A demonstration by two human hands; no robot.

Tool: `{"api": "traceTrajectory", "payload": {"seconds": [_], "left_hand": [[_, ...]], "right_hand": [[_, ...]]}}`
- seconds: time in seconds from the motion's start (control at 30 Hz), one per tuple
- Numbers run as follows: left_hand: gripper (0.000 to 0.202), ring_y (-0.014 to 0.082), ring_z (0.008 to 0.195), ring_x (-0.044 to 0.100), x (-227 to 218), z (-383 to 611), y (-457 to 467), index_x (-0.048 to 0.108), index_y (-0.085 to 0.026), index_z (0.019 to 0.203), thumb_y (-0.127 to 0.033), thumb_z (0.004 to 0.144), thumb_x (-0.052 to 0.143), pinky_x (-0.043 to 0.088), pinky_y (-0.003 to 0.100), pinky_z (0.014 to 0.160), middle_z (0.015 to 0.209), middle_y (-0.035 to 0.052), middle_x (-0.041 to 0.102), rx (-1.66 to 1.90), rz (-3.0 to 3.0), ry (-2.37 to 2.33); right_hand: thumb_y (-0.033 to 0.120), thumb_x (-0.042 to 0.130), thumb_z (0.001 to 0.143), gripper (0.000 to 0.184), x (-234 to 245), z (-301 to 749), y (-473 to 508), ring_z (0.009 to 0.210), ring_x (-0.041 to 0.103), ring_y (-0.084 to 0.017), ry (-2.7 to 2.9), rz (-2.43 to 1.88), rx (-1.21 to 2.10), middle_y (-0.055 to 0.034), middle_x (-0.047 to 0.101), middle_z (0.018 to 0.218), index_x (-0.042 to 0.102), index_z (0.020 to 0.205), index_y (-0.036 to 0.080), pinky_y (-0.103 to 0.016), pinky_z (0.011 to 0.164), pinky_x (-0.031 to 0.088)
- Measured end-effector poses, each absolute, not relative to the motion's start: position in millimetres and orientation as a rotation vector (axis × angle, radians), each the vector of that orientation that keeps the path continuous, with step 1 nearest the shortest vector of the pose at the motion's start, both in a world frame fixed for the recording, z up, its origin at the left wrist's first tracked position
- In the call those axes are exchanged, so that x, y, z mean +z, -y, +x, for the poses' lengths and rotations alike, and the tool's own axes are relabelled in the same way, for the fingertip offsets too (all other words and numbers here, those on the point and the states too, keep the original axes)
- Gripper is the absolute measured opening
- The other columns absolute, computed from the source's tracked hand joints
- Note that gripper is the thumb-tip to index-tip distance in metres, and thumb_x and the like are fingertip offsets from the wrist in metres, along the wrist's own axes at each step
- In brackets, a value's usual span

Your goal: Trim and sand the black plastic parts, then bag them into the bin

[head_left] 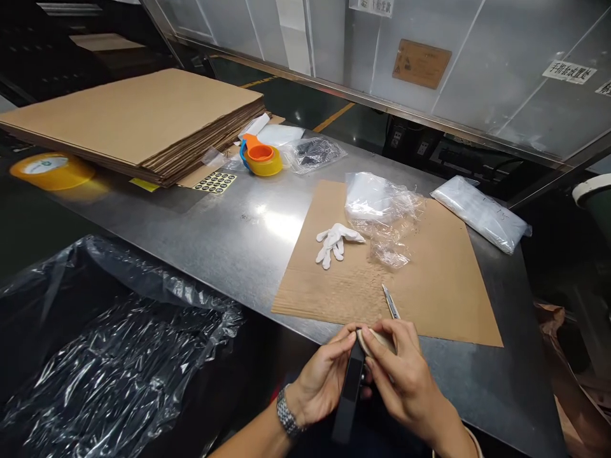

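Holding: from where I stood, the long, narrow black bar (352,380) sat between the person's two hands, by the near edge of the grey metal table (229,242).
Left hand (329,372): its fingers were wrapped around the bar, thumb near the upper end; a silver linked wristband (287,412) circled the wrist.
Right hand (403,369): its fingers pinched a flat, rounded beige piece (363,345) at the bar's upper end.
Blade: a slim silver cutter (390,302) lay just beyond the right hand, on a flat brown cardboard sheet (443,280).
Sheet: farther up it lay a white cloth glove (334,242), near crumpled clear plastic bags (377,200).
Right end: a folded clear plastic packet (484,213) rested at the sheet's far right corner.
Far side: an orange-and-blue tape dispenser with yellow tape (260,159) stood beside a clear bag with dark contents (315,152).
Left end: a thick brown cardboard stack (143,121) loomed behind a sheet of round black stickers (214,182).
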State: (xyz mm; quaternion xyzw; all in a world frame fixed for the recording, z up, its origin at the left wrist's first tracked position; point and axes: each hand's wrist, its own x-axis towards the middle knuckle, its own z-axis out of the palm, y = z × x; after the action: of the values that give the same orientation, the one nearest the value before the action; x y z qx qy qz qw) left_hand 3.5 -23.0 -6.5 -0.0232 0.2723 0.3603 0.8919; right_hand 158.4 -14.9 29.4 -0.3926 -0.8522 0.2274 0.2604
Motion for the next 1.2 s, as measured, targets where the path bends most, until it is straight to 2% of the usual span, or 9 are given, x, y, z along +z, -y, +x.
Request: {"api": "traceTrajectory", "payload": {"seconds": [0.17,0.37,0.53,0.67,0.77,0.83,0.97,1.1,1.2], "left_hand": [[0.018,0.0114,0.07,0.061,-3.7,2.9,19.4,0.059,-0.019,0.099,-0.022,0.08,0.058,0.047,0.022,0.067,0.081,0.001,0.063,0.939,-0.054,-0.788],[0.023,0.0113,0.058,0.058,-6.4,4.4,21.0,0.056,-0.022,0.101,-0.03,0.08,0.061,0.046,0.023,0.059,0.071,-0.0006,0.059,0.924,-0.182,-0.795],[0.028,0.0127,0.059,0.057,-4.0,9.4,22.1,0.054,-0.025,0.1,-0.032,0.076,0.065,0.046,0.024,0.057,0.074,0.0005,0.057,0.842,-0.282,-0.659],[0.019,0.0102,0.056,0.053,-0.6,4.6,12.8,0.055,-0.028,0.095,-0.041,0.081,0.055,0.046,0.021,0.053,0.077,0.0015,0.053,0.831,-0.385,-0.541],[0.02,0.0081,0.054,0.05,0.2,1.1,7.0,0.058,-0.026,0.092,-0.042,0.084,0.049,0.045,0.018,0.051,0.077,0.0025,0.051,0.854,-0.454,-0.493],[0.021,0.0077,0.055,0.049,0.7,1.1,4.8,0.059,-0.023,0.089,-0.041,0.086,0.047,0.045,0.017,0.051,0.078,0.0032,0.05,0.908,-0.475,-0.503],[0.026,0.0068,0.057,0.048,3.4,3.0,2.2,0.06,-0.019,0.086,-0.04,0.086,0.046,0.046,0.016,0.052,0.079,0.0036,0.049,0.949,-0.51,-0.47],[0.027,0.0063,0.065,0.053,4.7,-1.0,0.7,0.061,-0.018,0.095,-0.04,0.086,0.048,0.048,0.016,0.062,0.082,0.0036,0.051,0.905,-0.535,-0.432],[0.035,0.009,0.067,0.056,3.5,-4.0,1.3,0.057,-0.025,0.111,-0.045,0.083,0.051,0.048,0.021,0.065,0.081,0.0024,0.054,0.893,-0.41,-0.441]], "right_hand": [[0.003,0.044,0.081,0.043,46.7,145.6,28.3,0.094,0.041,-0.023,2.481,-1.016,0.802,-0.0139,0.043,0.104,0.045,0.124,0.01,-0.039,0.079,0.046],[0.004,0.047,0.08,0.047,43.8,145.5,43.0,0.093,0.042,-0.02,2.405,-0.926,0.977,-0.0111,0.043,0.104,0.044,0.126,0.016,-0.035,0.079,0.047],[0.006,0.046,0.081,0.052,27.4,138.6,50.5,0.095,0.042,-0.022,2.167,-0.925,0.806,-0.0113,0.042,0.106,0.041,0.131,0.018,-0.04,0.08,0.045],[0.006,0.046,0.079,0.053,17.3,141.2,56.6,0.095,0.044,-0.022,2.151,-0.841,0.758,-0.0114,0.043,0.105,0.042,0.131,0.017,-0.041,0.077,0.047],[0.001,0.044,0.078,0.053,13.8,147.5,58.0,0.099,0.045,-0.023,2.108,-0.96,0.669,-0.0134,0.043,0.107,0.044,0.13,0.014,-0.041,0.079,0.047],[0.005,0.045,0.08,0.048,11.5,146.7,60.7,0.096,0.047,-0.022,2.11,-0.91,0.612,-0.0132,0.045,0.105,0.046,0.128,0.013,-0.039,0.077,0.048],[0.01,0.053,0.078,0.046,3.3,137.6,73.0,0.089,0.053,-0.021,2.115,-0.909,0.427,-0.0094,0.051,0.098,0.052,0.122,0.02,-0.035,0.073,0.05],[0.007,0.058,0.075,0.056,-10.3,151.9,72.4,0.093,0.054,-0.023,2.129,-1.014,0.261,-0.0079,0.053,0.099,0.049,0.127,0.025,-0.036,0.076,0.05],[0.009,0.055,0.079,0.055,-26.2,183.0,49.2,0.095,0.05,-0.024,2.048,-1.219,0.169,-0.0096,0.051,0.104,0.044,0.131,0.026,-0.042,0.077,0.047]]}}
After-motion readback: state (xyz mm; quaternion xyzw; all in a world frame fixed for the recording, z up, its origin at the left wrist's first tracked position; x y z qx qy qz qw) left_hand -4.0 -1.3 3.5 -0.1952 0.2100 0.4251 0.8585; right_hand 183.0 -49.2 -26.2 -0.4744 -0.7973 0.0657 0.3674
